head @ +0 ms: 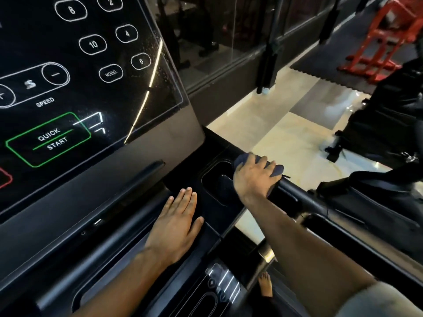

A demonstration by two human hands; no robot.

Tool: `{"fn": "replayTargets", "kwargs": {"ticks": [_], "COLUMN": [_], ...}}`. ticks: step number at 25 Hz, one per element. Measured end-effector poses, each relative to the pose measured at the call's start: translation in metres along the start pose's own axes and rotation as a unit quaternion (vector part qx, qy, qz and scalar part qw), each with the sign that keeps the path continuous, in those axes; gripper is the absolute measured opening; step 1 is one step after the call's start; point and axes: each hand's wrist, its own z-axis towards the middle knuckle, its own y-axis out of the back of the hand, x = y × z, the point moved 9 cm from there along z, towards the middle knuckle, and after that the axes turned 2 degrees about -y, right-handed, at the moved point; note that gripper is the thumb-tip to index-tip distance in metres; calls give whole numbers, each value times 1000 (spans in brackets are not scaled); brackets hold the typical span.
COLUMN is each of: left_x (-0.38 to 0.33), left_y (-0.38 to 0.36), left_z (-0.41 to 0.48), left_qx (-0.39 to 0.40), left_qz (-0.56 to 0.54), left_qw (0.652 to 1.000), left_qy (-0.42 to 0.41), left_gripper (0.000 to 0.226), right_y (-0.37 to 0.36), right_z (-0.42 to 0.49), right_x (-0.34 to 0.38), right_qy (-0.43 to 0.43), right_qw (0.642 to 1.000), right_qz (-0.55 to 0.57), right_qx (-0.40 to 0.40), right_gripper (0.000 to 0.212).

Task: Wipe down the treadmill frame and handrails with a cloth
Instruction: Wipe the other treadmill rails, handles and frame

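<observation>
Wiping is under way: right hand (254, 177) clamps the dark cloth (275, 170) around the right handrail (297, 195); left hand (176, 225) rests flat, open, on the console ledge (137, 229). Remaining frame appears pending.

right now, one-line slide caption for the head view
Right hand presses a dark cloth on the treadmill handrail; left hand lies flat below the console.
</observation>
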Motion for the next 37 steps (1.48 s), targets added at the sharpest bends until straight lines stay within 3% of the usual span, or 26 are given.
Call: {"fn": "replayTargets", "kwargs": {"ticks": [2,4,8,11,13,16,17,18,20,21,24,25,26,28,29,32,33,35,36,37], "left_x": [-6,-10,-11,-15,-15,-15,-14,-14,-13,-13,-13,-12,-11,-12,-11,-10,-9,-9,-9,-9], "left_y": [-2,-3,-3,-5,-6,-3,-3,-2,-3,-2,-1,0,-1,-2,-2,-2,-3,-3,-3,-2], "left_z": [9,20,27,29,29,26,26,26,28,29,31,32,32,34,36,40,41,43,43,43], "left_qx": [-9,-11,2,-7,0,6,9,12,16,17,20,20,22,30,28,17,14,12,13,11], "left_qz": [2,-8,-9,-15,-9,-16,-14,-12,-16,-20,-21,-19,-19,-18,-18,-21,-22,-20,-19,-18], "left_qw": [1000,999,997,995,994,994,993,993,991,991,988,987,986,985,984,982,981,980,980,980], "left_qy": [18,40,74,98,105,107,114,120,130,131,154,161,166,170,175,188,194,196,196,197], "left_gripper": [80,79,78,75,73,79,81,81,79,78,75,73,71,70,70,75,76,76,76,75], "right_y": [-18,-24,-19,-21,-20,-26,-30,-28,-32,-33,-36,-37,-31,-33,-38,-36,-34,-41,-41,-44], "right_z": [-19,-8,56,35,52,101,99,81,52,61,116,112,89,52,58,90,75,20,12,19], "right_x": [27,30,19,16,18,35,43,54,68,74,85,92,99,103,111,137,140,126,125,135], "right_qy": [178,274,148,267,316,160,182,263,437,459,316,367,471,649,671,548,584,748,794,807], "right_qw": [981,958,984,962,945,970,971,958,895,879,924,915,874,754,734,821,803,657,601,584], "right_qz": [-75,-80,39,4,-1,78,59,38,5,12,74,46,24,22,20,36,32,14,12,9], "right_qx": [-4,26,93,47,79,166,143,107,96,128,201,162,114,96,106,153,118,97,90,90], "right_gripper": [56,55,49,56,58,49,50,55,68,67,50,47,47,48,48,52,55,55,53,50]}}
